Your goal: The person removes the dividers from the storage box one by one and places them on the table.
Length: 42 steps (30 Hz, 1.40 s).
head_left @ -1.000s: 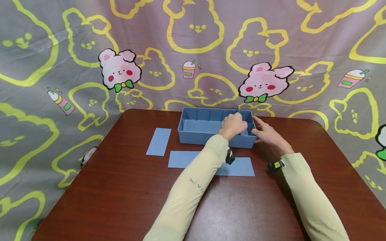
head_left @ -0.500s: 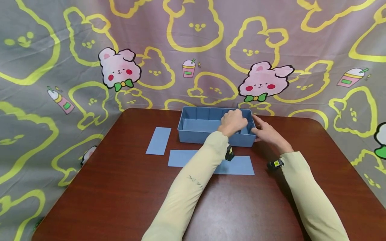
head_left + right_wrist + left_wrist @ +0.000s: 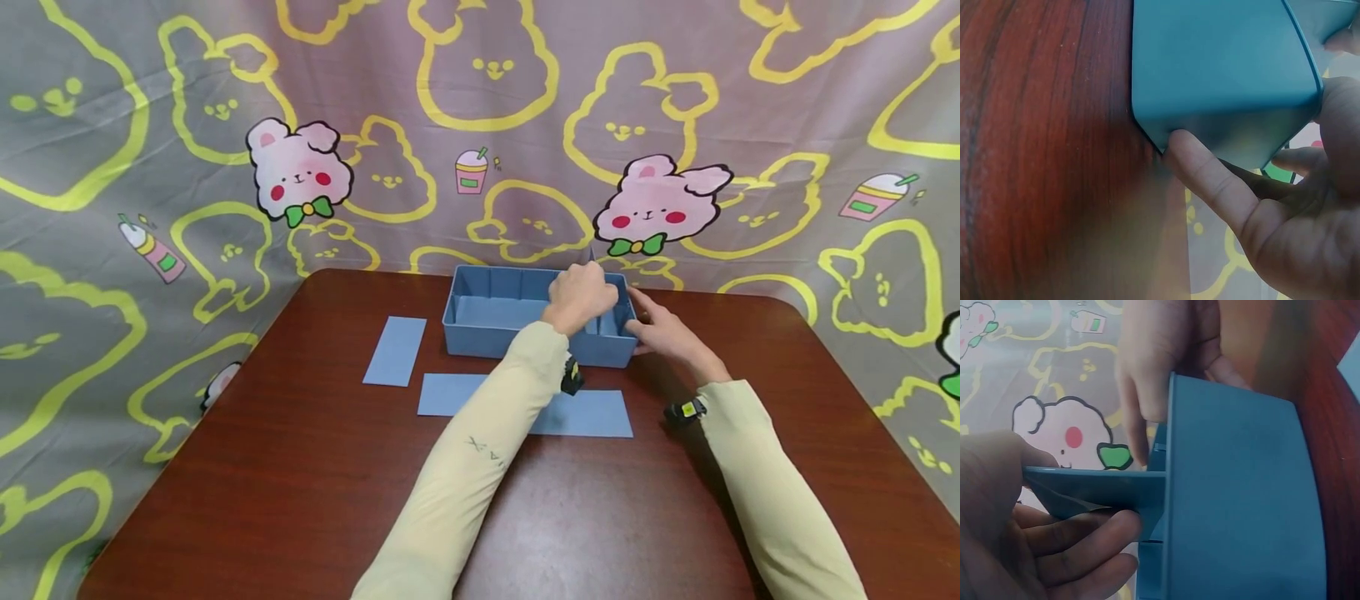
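A blue plastic box (image 3: 480, 340) with slotted inner walls stands near the back of the table. My left hand (image 3: 581, 296) is over its right part and pinches a thin blue divider (image 3: 1100, 487) between thumb and fingers. The divider stands partly above the rim in the left wrist view; its lower end is hidden behind the box wall. My right hand (image 3: 667, 337) grips the box's right end, with the thumb at the rim. In the right wrist view one finger of the right hand (image 3: 1297, 225) lies against the outside of the end wall.
Flat blue panels lie on the brown table (image 3: 315, 475): one panel (image 3: 395, 352) left of the box, and in front a panel piece (image 3: 453, 394) and another piece (image 3: 588, 414), partly covered by my left arm. A patterned curtain (image 3: 517, 150) hangs behind.
My left hand has risen slightly, and the divider with it, its top corner now higher above the box's back rim. The right hand and the box stay in place.
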Each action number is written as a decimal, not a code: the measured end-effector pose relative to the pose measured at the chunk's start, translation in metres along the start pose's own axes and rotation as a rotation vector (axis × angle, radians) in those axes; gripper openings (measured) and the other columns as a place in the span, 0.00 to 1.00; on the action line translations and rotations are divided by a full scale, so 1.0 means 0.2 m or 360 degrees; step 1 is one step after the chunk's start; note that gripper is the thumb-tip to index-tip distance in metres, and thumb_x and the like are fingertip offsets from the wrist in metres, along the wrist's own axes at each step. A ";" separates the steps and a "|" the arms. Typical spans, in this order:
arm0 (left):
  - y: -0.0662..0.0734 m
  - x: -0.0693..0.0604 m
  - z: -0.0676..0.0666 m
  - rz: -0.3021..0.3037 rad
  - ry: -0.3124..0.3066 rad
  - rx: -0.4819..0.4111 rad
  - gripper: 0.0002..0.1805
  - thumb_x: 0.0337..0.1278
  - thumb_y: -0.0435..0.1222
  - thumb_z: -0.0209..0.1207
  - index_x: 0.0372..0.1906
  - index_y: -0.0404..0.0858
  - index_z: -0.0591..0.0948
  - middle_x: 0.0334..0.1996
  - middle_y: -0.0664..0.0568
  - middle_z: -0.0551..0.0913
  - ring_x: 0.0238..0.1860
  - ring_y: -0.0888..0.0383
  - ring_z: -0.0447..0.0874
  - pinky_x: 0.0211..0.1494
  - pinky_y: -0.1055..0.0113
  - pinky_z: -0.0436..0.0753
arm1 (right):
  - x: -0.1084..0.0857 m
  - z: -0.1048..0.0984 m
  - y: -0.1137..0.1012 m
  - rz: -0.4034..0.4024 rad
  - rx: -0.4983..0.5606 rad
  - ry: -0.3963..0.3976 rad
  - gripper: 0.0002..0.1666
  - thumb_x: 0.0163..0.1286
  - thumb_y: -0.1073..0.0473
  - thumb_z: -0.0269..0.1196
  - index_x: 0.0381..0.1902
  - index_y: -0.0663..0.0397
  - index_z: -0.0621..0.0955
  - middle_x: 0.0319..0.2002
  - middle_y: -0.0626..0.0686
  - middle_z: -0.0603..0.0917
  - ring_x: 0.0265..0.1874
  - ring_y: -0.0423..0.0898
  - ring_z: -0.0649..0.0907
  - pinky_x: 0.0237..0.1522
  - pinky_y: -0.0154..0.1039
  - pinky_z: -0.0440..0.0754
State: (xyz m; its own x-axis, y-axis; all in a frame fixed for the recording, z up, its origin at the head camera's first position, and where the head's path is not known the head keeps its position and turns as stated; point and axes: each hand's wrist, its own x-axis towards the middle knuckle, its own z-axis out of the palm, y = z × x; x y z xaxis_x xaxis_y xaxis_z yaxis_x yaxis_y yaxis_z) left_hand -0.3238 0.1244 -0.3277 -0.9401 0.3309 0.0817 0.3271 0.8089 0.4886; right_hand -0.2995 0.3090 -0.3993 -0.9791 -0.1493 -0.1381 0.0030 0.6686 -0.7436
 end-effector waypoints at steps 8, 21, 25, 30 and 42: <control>-0.02 0.00 -0.06 -0.0048 -0.0006 -0.0074 0.24 0.66 0.45 0.51 0.12 0.45 0.68 0.08 0.56 0.63 0.08 0.60 0.60 0.13 0.68 0.57 | -0.01 0.00 -0.01 -0.0002 0.0011 0.0002 0.44 0.75 0.59 0.49 0.80 0.43 0.41 0.68 0.75 0.62 0.53 0.68 0.80 0.44 0.51 0.85; -0.14 -0.03 -0.15 -0.0155 0.0020 -0.0418 0.14 0.68 0.49 0.52 0.32 0.45 0.79 0.15 0.54 0.83 0.18 0.59 0.83 0.24 0.64 0.75 | -0.01 0.02 0.00 0.0013 0.0031 0.0007 0.44 0.74 0.59 0.49 0.80 0.43 0.41 0.70 0.75 0.60 0.55 0.69 0.79 0.43 0.50 0.86; -0.19 -0.04 -0.18 -0.0121 0.0010 -0.0554 0.14 0.68 0.46 0.50 0.32 0.44 0.79 0.17 0.52 0.84 0.19 0.57 0.83 0.25 0.65 0.76 | -0.01 0.01 0.00 0.0024 0.0033 0.0004 0.44 0.74 0.59 0.49 0.80 0.42 0.40 0.71 0.75 0.58 0.57 0.70 0.77 0.44 0.51 0.86; -0.22 -0.05 -0.20 -0.0101 0.0037 -0.0666 0.13 0.67 0.45 0.51 0.38 0.43 0.82 0.18 0.52 0.85 0.19 0.57 0.83 0.27 0.65 0.78 | -0.01 0.01 -0.01 0.0032 0.0017 0.0012 0.45 0.75 0.57 0.49 0.80 0.39 0.40 0.71 0.73 0.58 0.58 0.69 0.76 0.46 0.51 0.85; -0.26 -0.07 -0.21 -0.0129 0.0097 -0.0773 0.18 0.67 0.44 0.51 0.56 0.42 0.80 0.20 0.52 0.86 0.19 0.58 0.86 0.30 0.62 0.83 | -0.02 0.02 -0.01 0.0037 0.0015 0.0005 0.45 0.75 0.56 0.50 0.80 0.38 0.40 0.72 0.73 0.57 0.59 0.69 0.76 0.46 0.52 0.85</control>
State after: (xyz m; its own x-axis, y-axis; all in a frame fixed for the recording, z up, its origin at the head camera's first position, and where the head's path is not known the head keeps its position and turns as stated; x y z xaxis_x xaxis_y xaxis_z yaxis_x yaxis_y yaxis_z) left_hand -0.3324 0.0571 -0.3189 -0.9694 0.2354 0.0702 0.1840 0.5062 0.8426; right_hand -0.2954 0.3064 -0.4000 -0.9794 -0.1315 -0.1534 0.0276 0.6650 -0.7463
